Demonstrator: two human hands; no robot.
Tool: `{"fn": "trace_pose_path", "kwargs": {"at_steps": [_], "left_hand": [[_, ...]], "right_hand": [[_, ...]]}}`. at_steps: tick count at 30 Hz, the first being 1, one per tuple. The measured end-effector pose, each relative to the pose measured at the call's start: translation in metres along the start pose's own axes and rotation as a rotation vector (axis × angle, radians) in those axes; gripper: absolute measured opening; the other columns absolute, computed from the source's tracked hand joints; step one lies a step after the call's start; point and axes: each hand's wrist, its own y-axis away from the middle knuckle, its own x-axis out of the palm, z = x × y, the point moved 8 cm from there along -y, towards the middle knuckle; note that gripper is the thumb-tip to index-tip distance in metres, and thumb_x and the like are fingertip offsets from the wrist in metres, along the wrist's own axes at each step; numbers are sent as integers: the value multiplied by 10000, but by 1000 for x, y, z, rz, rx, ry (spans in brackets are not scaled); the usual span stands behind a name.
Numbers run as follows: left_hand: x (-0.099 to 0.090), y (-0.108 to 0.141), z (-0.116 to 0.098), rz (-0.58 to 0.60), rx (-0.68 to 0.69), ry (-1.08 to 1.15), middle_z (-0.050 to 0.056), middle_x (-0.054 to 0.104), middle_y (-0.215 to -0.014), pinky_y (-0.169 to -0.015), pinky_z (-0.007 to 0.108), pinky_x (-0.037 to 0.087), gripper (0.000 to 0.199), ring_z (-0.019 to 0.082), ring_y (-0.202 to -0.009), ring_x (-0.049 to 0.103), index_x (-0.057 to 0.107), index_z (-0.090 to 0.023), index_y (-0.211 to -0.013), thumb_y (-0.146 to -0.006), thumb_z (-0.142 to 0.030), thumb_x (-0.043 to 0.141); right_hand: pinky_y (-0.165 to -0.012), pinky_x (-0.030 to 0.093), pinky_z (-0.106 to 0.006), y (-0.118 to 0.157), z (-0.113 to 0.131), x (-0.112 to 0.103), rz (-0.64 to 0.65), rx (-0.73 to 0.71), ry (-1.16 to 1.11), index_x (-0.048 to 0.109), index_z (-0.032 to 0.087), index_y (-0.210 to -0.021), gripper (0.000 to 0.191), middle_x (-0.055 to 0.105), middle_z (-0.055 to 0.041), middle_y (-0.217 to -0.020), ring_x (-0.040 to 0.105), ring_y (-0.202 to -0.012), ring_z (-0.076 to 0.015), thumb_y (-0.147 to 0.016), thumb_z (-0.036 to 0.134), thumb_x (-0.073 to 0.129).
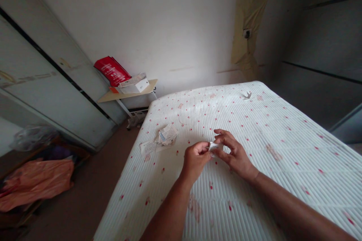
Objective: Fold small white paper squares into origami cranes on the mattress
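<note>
pinching folded white paper [215,145]; hands [236,155] partly hide it

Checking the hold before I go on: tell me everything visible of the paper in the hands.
The paper is small and whitish, seemingly folded, its faint marks too small to read. The left hand and right hand pinch it from either side, partly covering it, above the mattress.

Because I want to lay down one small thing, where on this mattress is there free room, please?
Free: the mattress right of the right hand, and between that hand and the far pale scrap. Crowded: left of the left hand, where printed papers lie, and around the small paper both hands hold.
</note>
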Motion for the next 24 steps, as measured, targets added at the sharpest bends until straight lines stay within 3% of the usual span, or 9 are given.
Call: {"fn": "trace_pose_path", "kwargs": {"at_steps": [4, 12, 18, 21, 24], "left_hand": [[3, 0, 3, 47, -17, 17, 36, 653, -699, -602, 229, 447, 286, 136, -628, 572, 681, -124, -915, -648, -221, 663], [6, 1, -2, 111, 39, -48, 47, 679, -768, -656, 240, 452, 290, 157, -704, 598, 680, -141, -948, -663, -164, 631], [4, 1, -4, 93, 41, -37, 30, 665, -736, -634, 233, 440, 268, 142, -669, 577, 684, -141, -896, -631, -159, 647], [2, 0, -1, 77, -11, 14, 23, 654, -694, -590, 220, 427, 279, 125, -616, 562, 683, -129, -887, -611, -162, 655], [0, -1, 3, 64, -42, 33, 23, 651, -672, -557, 215, 424, 292, 116, -581, 555, 683, -122, -900, -617, -190, 663]], "right_hand": [[-885, 436, -400, 1, -7, 1, 19, 56, -69, 586, 212, -822, 84, 504, -92, -1213, 506, -1097, -241, -757, 251, 623], [-931, 398, -405, -1, -5, 4, 69, 79, -85, 567, 210, -772, 98, 526, -80, -1183, 491, -1119, -231, -729, 233, 652], [-894, 426, -388, -1, -11, 7, 137, 100, -101, 603, 209, -776, 76, 577, -74, -1134, 542, -1056, -222, -740, 255, 651], [-874, 437, -370, -3, -7, 5, 174, 27, -71, 660, 214, -786, 73, 615, -84, -1058, 550, -1051, -230, -770, 278, 629], [-789, 458, -326, -4, -4, 5, 229, 5, 0, 677, 217, -811, 143, 651, -67, -914, 601, -898, -199, -821, 311, 569]]}}
